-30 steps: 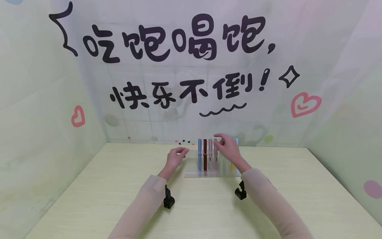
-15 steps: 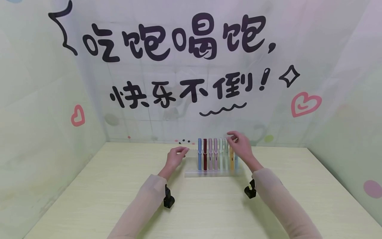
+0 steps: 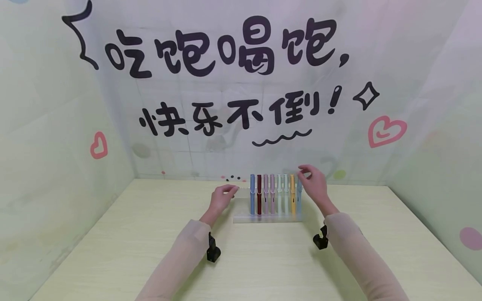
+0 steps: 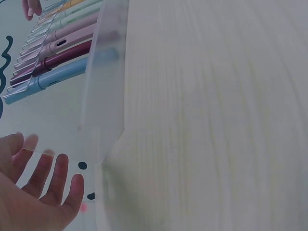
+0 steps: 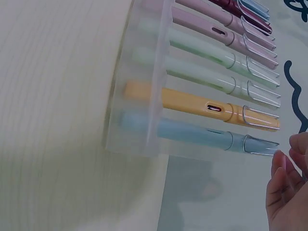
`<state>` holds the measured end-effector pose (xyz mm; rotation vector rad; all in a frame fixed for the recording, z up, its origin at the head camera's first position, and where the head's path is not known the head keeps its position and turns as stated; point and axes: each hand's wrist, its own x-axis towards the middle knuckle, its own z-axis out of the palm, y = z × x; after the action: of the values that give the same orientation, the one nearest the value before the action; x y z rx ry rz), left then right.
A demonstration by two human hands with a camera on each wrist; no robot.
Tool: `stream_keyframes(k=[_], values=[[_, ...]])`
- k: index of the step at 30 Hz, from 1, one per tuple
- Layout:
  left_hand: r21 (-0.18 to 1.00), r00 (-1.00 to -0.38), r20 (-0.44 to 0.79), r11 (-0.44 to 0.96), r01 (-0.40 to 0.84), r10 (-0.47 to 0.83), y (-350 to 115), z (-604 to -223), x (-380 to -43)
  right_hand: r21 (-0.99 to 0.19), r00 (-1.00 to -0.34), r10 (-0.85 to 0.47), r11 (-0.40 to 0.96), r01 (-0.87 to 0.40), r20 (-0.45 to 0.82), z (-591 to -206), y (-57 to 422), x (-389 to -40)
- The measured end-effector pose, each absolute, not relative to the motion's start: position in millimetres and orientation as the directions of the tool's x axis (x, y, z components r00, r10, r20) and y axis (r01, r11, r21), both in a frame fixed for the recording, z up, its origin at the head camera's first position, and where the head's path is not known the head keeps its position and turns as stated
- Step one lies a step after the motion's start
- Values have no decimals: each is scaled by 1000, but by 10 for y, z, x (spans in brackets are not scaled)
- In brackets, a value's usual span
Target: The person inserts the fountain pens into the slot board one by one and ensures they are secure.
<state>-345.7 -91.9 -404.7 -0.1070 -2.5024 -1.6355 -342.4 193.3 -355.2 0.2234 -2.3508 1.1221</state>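
Observation:
A clear pen stand holds a row of several capped pens upright, their metal clips facing front. My left hand pinches the stand's clear left edge between thumb and fingers, the other fingers spread. At the right end stands a light blue pen. My right hand is at its cap top, fingertips touching or very close to it; whether they grip it is hard to see. Beside it is an orange pen, then pale green and pink ones, a dark red pen and a blue pen.
The stand sits on a pale wooden table near the back wall, which bears large black lettering. Light walls rise at left and right. A black wrist camera hangs under each sleeve.
My right hand has moved right along the pen tops, from the middle of the row to the last light blue pen. The left hand stays at the stand's left edge.

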Motion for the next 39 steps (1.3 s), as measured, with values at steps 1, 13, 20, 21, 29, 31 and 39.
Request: stream_keyframes(k=[1,13,20,21,29,31,39], values=[[904,-986,164,403,142,-21,-920,-4046,-3457,-681,-854,82,645,-347,513,-3560,1948,-3429],[900,-987,160,415,137,-21,-915,-4038,-3449,-748,-919,78,608,-264,387,-3642,2013,-3455],[899,-988,155,418,131,-26,-910,-4032,-3447,-740,-912,34,597,-310,409,-3654,2029,-3472],[899,-988,155,419,130,-26,-909,-4033,-3447,-742,-914,27,594,-311,405,-3650,2034,-3470],[895,-987,156,426,130,-26,-904,-4039,-3450,-770,-932,-20,557,-310,361,-3622,2087,-3461],[896,-987,156,425,131,-24,-903,-4037,-3447,-765,-931,-22,562,-314,365,-3619,2093,-3465],[899,-988,154,418,130,-23,-908,-4033,-3443,-754,-930,-23,578,-312,367,-3601,2090,-3481]])
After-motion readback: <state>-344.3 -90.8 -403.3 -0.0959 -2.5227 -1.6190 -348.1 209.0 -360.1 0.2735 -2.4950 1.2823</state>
